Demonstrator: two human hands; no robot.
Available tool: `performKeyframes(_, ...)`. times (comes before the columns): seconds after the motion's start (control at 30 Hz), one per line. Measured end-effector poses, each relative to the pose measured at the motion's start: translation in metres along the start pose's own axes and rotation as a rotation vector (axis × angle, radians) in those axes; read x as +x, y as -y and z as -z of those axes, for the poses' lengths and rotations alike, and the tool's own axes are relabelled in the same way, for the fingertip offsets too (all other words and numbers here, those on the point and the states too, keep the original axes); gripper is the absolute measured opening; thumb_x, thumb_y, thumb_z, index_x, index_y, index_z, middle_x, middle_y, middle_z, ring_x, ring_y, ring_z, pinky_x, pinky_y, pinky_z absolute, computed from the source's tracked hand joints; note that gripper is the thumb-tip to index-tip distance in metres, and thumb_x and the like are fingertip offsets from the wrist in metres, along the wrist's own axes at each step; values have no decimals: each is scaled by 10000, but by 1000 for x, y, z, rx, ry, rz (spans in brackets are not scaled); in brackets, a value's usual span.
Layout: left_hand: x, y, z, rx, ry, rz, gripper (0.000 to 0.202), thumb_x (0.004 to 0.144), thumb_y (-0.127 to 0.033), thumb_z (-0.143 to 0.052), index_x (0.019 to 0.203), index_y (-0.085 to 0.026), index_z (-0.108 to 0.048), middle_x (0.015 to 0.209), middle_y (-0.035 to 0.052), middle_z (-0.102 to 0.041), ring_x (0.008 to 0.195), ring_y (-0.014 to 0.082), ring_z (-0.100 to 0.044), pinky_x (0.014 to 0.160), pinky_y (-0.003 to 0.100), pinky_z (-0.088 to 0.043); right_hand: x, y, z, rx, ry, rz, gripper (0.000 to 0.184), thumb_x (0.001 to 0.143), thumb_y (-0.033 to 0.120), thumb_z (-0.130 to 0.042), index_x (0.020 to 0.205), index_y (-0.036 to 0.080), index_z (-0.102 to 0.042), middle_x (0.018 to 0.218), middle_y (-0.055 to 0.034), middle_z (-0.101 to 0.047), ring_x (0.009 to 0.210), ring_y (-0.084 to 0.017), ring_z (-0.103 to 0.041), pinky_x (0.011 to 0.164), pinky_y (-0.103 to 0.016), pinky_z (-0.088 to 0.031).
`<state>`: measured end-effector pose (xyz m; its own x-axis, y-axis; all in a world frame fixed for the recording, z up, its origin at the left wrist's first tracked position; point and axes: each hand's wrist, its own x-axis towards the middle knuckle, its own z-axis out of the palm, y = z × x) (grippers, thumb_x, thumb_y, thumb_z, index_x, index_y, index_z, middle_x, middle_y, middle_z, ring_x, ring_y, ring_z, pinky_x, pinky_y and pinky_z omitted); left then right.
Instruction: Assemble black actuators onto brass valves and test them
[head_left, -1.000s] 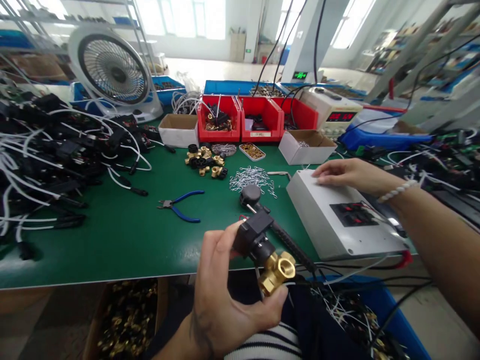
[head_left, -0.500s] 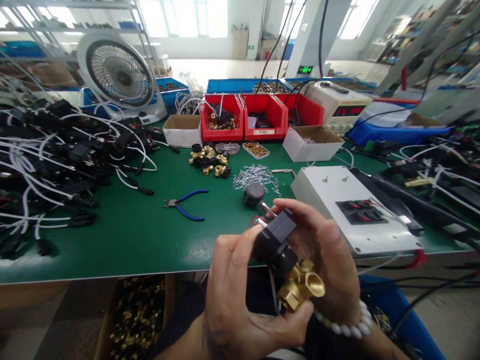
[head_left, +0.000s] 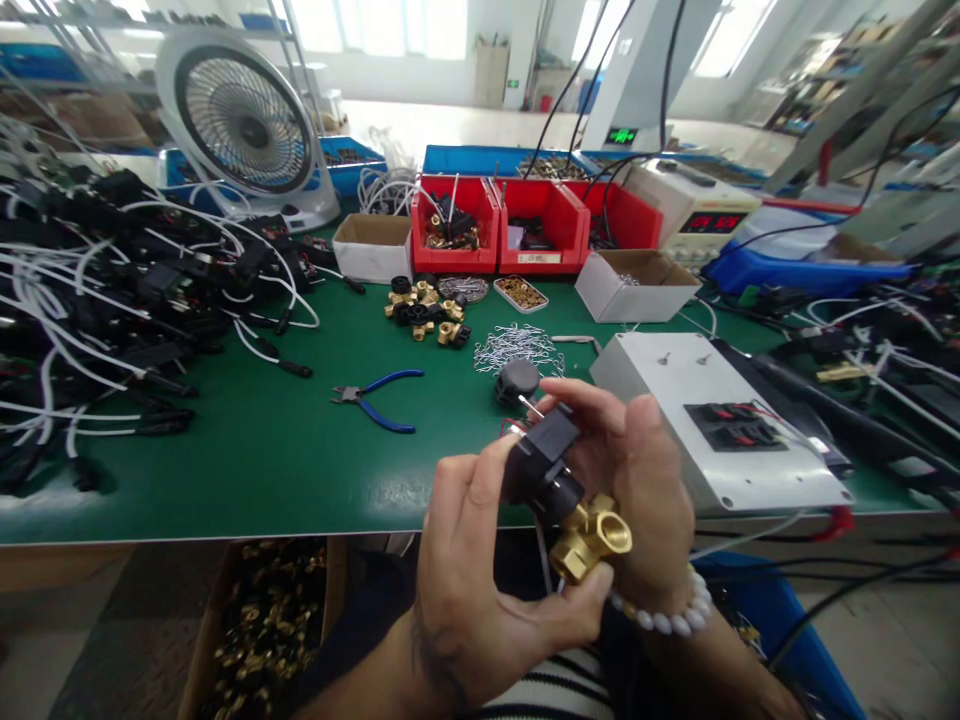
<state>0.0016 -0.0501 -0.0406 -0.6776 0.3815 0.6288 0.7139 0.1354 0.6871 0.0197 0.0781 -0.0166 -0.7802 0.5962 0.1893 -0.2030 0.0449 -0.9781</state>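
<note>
A brass valve (head_left: 589,540) with a black actuator housing (head_left: 546,455) on it is held tilted over the table's front edge. My left hand (head_left: 472,560) is closed on it, fingers at the housing and thumb under the brass body. On the other side my right hand (head_left: 645,490), with a beaded bracelet, curls its fingers behind the housing; its exact contact is partly hidden. A thin metal rod (head_left: 531,407) shows by the housing's upper end. Just beyond stands a round black cap (head_left: 517,382), with a heap of wire clips (head_left: 514,348) behind it.
Blue-handled cutters (head_left: 382,395) lie open on the green table (head_left: 285,490). Brass valves (head_left: 427,312), red bins (head_left: 457,262) and a tray of brass parts (head_left: 521,293) stand farther back. Cabled parts (head_left: 165,290) crowd the left; a grey switch box (head_left: 697,420) stands right.
My view has shifted slightly, so the table sits a little differently in the picture. Both hands stay around the valve, which appears slightly higher and farther left.
</note>
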Motion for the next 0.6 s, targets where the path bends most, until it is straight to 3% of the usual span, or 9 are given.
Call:
performKeyframes(0.1, 0, 6, 7, -41, -20, 36, 760, 705, -266, -761, 1369, -108, -425, 1154, 89, -520, 1046, 187, -554, 838, 268, -608, 11, -9, 24, -549, 9, 112, 541, 946, 619, -402, 1206, 193, -611, 1085, -119, -654, 1028, -274, -637, 882, -442, -525)
performKeyframes(0.2, 0, 10, 14, -82, -56, 69, 774, 674, -217, -747, 1370, -130, -419, 1158, 84, -500, 1038, 191, -540, 807, 270, -610, 15, -25, 54, -1102, 206, 111, 428, 882, 519, -531, 1067, 152, -653, 946, -144, -666, 880, -326, -657, 775, -480, -532)
performKeyframes(0.27, -1, 11, 18, -118, -70, 99, 770, 665, -196, -724, 1370, -145, -419, 1163, 86, -489, 1054, 208, -533, 807, 294, -613, 13, -32, 66, -1200, 330, 93, 314, 901, 412, -495, 981, 157, -660, 883, -139, -676, 808, -323, -670, 721, -470, -535)
performKeyframes(0.33, -1, 9, 21, -155, -73, 123, 772, 652, -185, -704, 1370, -158, -420, 1168, 88, -479, 1070, 224, -529, 817, 319, -615, 11, -32, 65, -1151, 352, 107, 296, 925, 369, -476, 1031, 156, -652, 950, -140, -696, 839, -304, -684, 740, -443, -542)
performKeyframes(0.4, -1, 7, 23, -164, -85, 134, 783, 630, -172, -693, 1367, -165, -429, 1175, 89, -477, 1085, 233, -526, 837, 334, -611, 14, -25, 50, -1066, 340, 127, 333, 956, 376, -467, 1157, 157, -618, 1034, -132, -706, 893, -277, -690, 770, -408, -543)
performKeyframes(0.5, -1, 4, 24, -107, -121, 119, 799, 601, -164, -698, 1360, -164, -452, 1170, 84, -487, 1078, 230, -530, 854, 328, -604, 31, -14, 9, -1006, 396, 150, 341, 983, 316, -455, 1270, 178, -575, 1051, -107, -717, 908, -253, -690, 771, -371, -538)
performKeyframes(0.6, 0, 4, 25, -27, -133, 47, 828, 595, -185, -727, 1375, -155, -453, 1154, 83, -496, 1049, 225, -539, 828, 315, -614, 59, -20, -41, -1035, 473, 182, 293, 968, 261, -503, 1224, 190, -627, 1103, -121, -689, 1009, -289, -668, 826, -390, -518)
